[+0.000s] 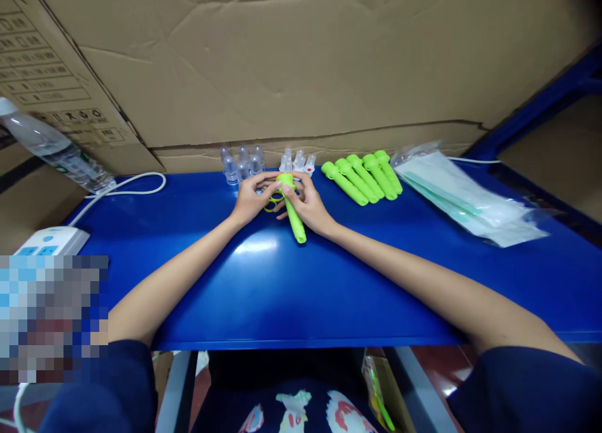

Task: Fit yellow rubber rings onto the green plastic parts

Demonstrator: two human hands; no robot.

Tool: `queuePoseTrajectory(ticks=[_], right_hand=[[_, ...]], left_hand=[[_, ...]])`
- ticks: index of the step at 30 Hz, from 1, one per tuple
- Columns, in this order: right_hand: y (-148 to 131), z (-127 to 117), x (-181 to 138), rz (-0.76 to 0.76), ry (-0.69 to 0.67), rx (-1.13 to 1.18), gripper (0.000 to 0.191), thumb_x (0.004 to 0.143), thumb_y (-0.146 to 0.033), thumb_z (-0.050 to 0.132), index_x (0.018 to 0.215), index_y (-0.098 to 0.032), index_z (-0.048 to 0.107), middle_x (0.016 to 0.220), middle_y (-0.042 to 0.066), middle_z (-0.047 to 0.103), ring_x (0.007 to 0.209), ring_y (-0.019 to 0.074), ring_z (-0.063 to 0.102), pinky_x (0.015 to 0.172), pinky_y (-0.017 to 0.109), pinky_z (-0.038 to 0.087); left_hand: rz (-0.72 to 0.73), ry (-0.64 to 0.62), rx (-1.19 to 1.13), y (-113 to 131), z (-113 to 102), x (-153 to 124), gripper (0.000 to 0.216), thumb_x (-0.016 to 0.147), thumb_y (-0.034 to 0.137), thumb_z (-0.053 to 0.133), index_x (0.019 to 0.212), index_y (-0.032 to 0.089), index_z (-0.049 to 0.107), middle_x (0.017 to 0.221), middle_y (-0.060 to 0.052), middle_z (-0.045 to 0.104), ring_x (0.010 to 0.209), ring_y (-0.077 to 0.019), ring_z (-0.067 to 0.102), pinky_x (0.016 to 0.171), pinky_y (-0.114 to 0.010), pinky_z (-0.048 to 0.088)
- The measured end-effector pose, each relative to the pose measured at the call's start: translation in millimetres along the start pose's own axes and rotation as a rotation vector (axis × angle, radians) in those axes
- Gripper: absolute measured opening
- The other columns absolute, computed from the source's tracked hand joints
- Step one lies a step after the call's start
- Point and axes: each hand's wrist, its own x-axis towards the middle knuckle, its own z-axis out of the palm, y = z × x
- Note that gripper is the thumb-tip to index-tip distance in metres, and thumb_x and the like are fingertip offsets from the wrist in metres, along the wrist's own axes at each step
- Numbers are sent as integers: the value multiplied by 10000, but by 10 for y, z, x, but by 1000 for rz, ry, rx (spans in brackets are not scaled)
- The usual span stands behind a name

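The right hand (310, 204) grips a green tube (292, 208) near its top, fingers wrapped round it, the tube's lower end pointing back toward the person over the blue table (291, 295). The left hand (251, 197) meets it from the other side, fingertips pinching the tube's head, with a yellow-green ring (271, 204) just beneath them. Behind the hands stand small clear bottles (242, 163). To the right lies a row of green tubes (362, 176), then clear plastic bags (465, 197). A cardboard wall (305, 63) rises at the back.
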Motion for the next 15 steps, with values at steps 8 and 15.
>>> queuePoseTrajectory(ticks=[8, 15], right_hand=[[46, -22, 16, -66, 28, -46, 586, 819, -643, 705, 1201, -305, 415, 1431, 103, 547, 754, 187, 747, 504, 325, 647], [36, -38, 6, -82, 15, -50, 556, 826, -622, 715, 1180, -300, 434, 1397, 100, 579, 598, 128, 691, 452, 318, 622]], left_hand=[[-61, 65, -83, 26, 8, -17, 409, 741, 462, 816, 997, 146, 778, 1013, -107, 802, 916, -222, 766, 867, -346, 608], [-151, 107, -140, 18, 2, -27, 468, 620, 506, 884, 894, 136, 797, 926, -104, 806, 842, -225, 765, 857, -375, 611]])
